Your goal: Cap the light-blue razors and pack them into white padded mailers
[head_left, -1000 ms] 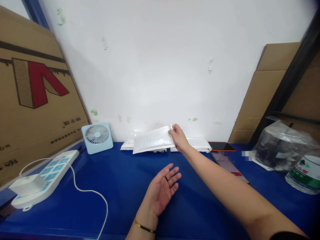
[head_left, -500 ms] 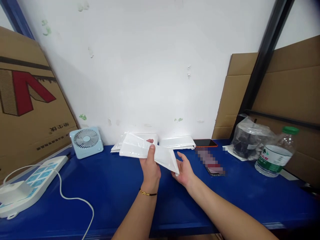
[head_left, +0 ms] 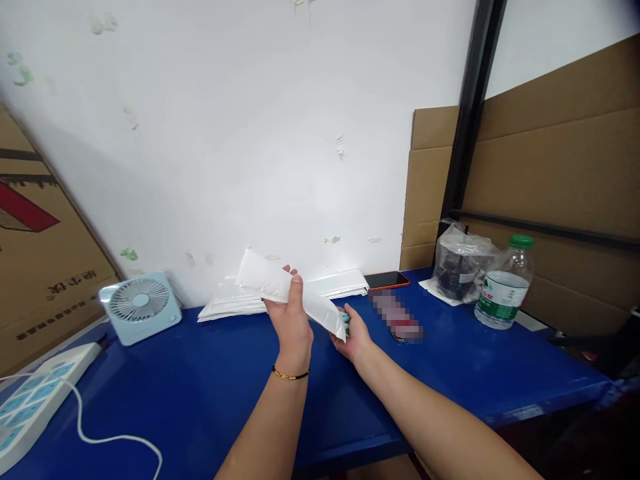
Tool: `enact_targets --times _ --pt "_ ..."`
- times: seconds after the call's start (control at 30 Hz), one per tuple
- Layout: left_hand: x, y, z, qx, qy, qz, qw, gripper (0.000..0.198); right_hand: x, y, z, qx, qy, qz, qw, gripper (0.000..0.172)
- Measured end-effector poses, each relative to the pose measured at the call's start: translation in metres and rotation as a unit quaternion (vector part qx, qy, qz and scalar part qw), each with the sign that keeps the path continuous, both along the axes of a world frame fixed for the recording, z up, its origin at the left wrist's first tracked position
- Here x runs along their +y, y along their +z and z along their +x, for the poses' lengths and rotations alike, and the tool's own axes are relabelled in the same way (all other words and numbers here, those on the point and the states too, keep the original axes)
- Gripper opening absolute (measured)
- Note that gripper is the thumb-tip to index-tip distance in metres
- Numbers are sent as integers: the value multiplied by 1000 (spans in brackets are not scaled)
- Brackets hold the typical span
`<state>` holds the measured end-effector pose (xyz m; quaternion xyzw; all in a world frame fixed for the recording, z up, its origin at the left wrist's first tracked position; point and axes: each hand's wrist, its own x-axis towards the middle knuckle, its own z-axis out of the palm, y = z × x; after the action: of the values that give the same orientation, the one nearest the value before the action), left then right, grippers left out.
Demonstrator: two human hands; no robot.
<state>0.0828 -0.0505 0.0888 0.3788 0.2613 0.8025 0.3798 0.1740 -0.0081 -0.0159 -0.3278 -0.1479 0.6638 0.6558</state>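
My left hand point(head_left: 290, 320) grips a flat white plastic pouch point(head_left: 317, 310) around its middle, thumb on top. The pouch is tilted, its left end raised and its right end lower. My right hand point(head_left: 354, 333) is curled at that lower end. A small teal thing point(head_left: 345, 317) shows between its fingers and the pouch's end; most of it is hidden, and its kind cannot be made out. Behind the hands, a stack of similar white pouches point(head_left: 225, 305) lies against the wall, with another stack point(head_left: 345, 283) to its right.
A light blue fan point(head_left: 141, 307) and a white power strip point(head_left: 45, 400) with a cable are on the left. Two phones point(head_left: 387, 280) lie right of the pouches, one blurred out. Farther right stand a bagged drink cup point(head_left: 457, 267) and a water bottle point(head_left: 503, 293). Cardboard flanks the blue table point(head_left: 210, 400).
The view has swung to the right. The held pouch is tilted more steeply. My right fingers have closed in at its lower end, where the teal thing now shows.
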Motion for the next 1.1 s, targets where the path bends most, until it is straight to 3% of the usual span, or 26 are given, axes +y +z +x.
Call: enact_targets --times 0.17,0.3,0.53,0.67,0.8,0.93,1.1 --pt "5 -20 -16 -42 37 -33 998 40 0 -3 -5 -121 -80 -6 989 21" --pt "13 -38 -38 -65 80 -52 993 42 4 -4 -1 -237 -124 -4 964 27" --pt "21 -50 -98 -59 143 -47 987 44 14 -8 32 -452 -194 -21 870 32" --pt "18 -43 -117 -39 165 -26 985 46 18 -9 43 -562 -217 -17 798 34" --pt "13 -28 -110 19 133 16 991 41 20 -11 41 -638 -218 -3 739 36" --pt "12 -9 -96 58 62 50 995 37 19 -13 38 -681 -214 10 701 38" --pt "8 15 -95 77 86 93 989 37 21 -16 34 -715 -215 21 664 39"
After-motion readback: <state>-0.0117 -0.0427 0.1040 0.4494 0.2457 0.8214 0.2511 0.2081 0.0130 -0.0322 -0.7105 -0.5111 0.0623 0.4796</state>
